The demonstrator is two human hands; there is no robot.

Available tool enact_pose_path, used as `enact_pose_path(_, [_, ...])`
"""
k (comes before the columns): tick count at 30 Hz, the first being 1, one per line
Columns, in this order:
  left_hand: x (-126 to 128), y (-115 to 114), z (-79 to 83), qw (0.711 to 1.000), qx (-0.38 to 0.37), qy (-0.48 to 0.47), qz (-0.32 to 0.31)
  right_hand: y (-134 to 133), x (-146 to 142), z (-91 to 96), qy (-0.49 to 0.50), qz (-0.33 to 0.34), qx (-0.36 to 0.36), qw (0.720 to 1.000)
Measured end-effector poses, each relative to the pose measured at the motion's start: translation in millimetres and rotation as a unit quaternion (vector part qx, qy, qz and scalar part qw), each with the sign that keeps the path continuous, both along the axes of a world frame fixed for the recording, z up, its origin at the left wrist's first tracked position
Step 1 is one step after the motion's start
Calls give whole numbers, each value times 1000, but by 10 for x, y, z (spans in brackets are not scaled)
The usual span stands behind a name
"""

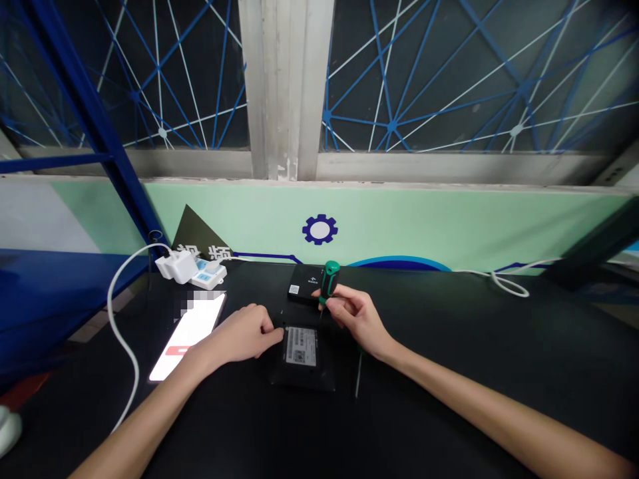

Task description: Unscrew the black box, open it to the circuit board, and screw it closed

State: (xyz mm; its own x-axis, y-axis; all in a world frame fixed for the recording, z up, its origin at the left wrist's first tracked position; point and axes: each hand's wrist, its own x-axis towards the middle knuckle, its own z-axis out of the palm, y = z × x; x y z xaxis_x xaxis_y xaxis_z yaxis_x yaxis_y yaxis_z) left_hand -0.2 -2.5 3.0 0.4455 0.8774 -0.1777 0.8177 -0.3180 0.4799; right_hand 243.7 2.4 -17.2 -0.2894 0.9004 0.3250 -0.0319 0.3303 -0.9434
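Observation:
A flat black device (pixel 302 356) with a white label lies on the black table (pixel 449 372) in front of me. My left hand (pixel 247 330) rests on its left edge, fingers curled and pressing it down. My right hand (pixel 352 315) is closed around a green-and-black screwdriver (pixel 328 279), held upright with its tip at the device's upper right corner. A second, smaller black box (pixel 304 285) sits just behind, partly hidden by the screwdriver handle.
A lit phone (pixel 190 334) lies to the left of my left hand. A white power strip with a charger (pixel 192 269) and a white cable (pixel 117 332) are at the back left. Another white cable (pixel 509 283) loops at the back right. A thin rod (pixel 358 376) lies beside the device.

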Motion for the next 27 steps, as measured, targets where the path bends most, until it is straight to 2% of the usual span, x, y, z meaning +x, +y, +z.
enact_pose_path(6, [-15, 24, -37, 1000, -3, -3, -6, -18, 36, -8, -7, 11, 26, 1000])
enact_pose_path(14, [-6, 23, -21, 1000, 1, 2, -7, 7, -31, -54, 53, 11, -49, 997])
enact_pose_path(21, [-3, 22, -17, 1000, 10, 14, -10, 18, -25, -39, 64, 10, -26, 998])
enact_pose_path(24, [3, 25, -29, 999, 33, 15, -14, -2, -15, -15, 51, 19, -9, 998])
enact_pose_path(27, [23, 21, -19, 995, 99, 13, -4, -16, -10, -5, 45, 24, -1, 999])
